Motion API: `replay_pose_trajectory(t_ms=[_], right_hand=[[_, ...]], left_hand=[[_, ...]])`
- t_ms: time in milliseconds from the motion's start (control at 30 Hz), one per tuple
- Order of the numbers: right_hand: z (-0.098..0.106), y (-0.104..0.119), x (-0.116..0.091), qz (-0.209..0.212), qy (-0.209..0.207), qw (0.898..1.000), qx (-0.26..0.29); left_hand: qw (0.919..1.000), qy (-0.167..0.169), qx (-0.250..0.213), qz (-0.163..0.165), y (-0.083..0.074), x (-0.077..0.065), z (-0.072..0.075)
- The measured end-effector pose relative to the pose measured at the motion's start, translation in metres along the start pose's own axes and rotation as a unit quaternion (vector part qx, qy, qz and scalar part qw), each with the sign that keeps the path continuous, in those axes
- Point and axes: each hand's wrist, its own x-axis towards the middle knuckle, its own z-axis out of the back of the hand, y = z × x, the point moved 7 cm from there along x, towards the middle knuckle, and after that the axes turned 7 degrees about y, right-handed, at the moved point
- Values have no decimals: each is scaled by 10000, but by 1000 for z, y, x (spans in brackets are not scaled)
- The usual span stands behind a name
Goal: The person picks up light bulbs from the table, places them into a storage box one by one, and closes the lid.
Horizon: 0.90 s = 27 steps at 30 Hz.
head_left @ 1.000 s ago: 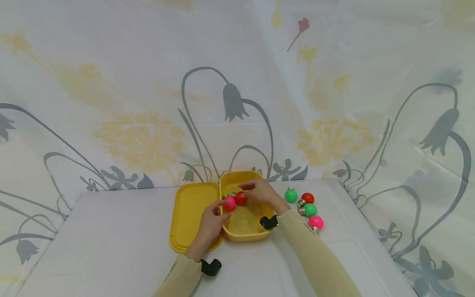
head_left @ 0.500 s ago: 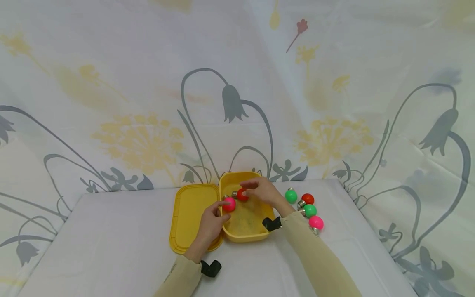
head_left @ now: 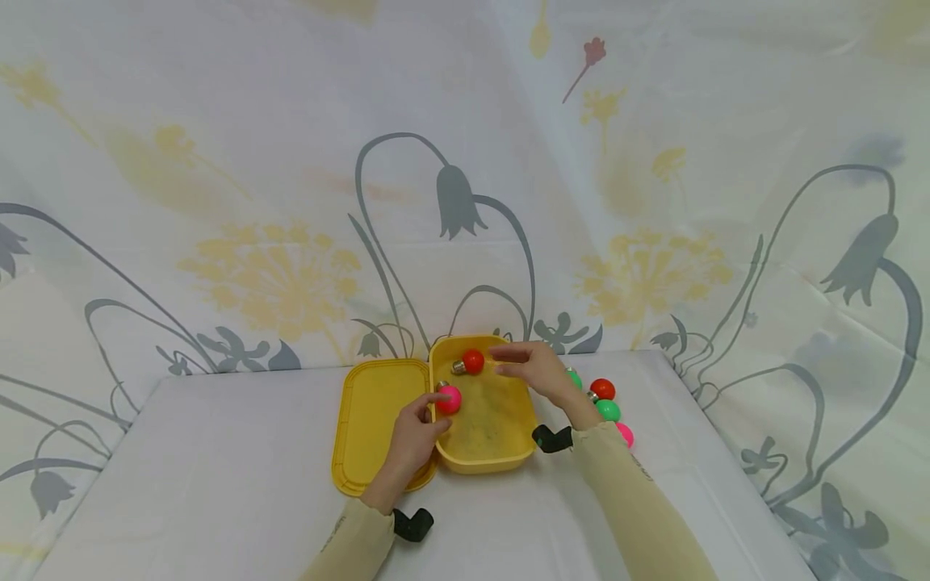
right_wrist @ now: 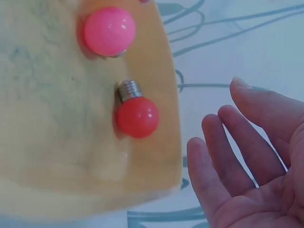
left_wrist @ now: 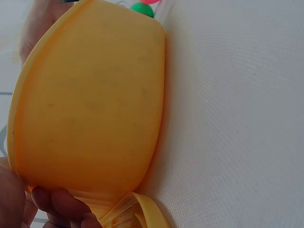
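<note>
My left hand [head_left: 412, 440] grips the left rim of a yellow plastic container [head_left: 479, 466], its fingers curled against the side wall in the left wrist view. Inside, a pink light bulb [head_left: 450, 399] lies by that rim, partly behind my fingertip. A red light bulb [head_left: 474, 361] rests near the far end, its metal base toward the left. My right hand [head_left: 539, 373] is over the container's far right rim with nothing in it. In the right wrist view its fingers [right_wrist: 228, 161] are spread loosely, apart from the red bulb.
A yellow lid [head_left: 381, 415] lies flat against the container's left side. To the right, on the white cloth, are a red bulb [head_left: 602, 389], a green bulb [head_left: 608, 410], and a pink bulb [head_left: 626, 433] and another green bulb [head_left: 575, 378], both partly behind my right arm.
The red bulb has moved from beside the pink one to the container's far end. My right hand has let go of it and drawn off to the right. My left hand stays put.
</note>
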Motion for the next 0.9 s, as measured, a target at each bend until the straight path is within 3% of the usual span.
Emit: replay_pose_trajectory(t_ms=[233, 800, 900], right_hand=[[16, -7, -18, -248, -155, 9995, 127], [54, -59, -73, -698, -647, 9948, 354], [63, -64, -85, -665, -758, 9949, 41]], left_hand=[[10000, -3, -4, 21, 1, 0, 0], [10000, -67, -63, 38, 2, 1, 0], [9999, -70, -57, 42, 1, 0, 1]])
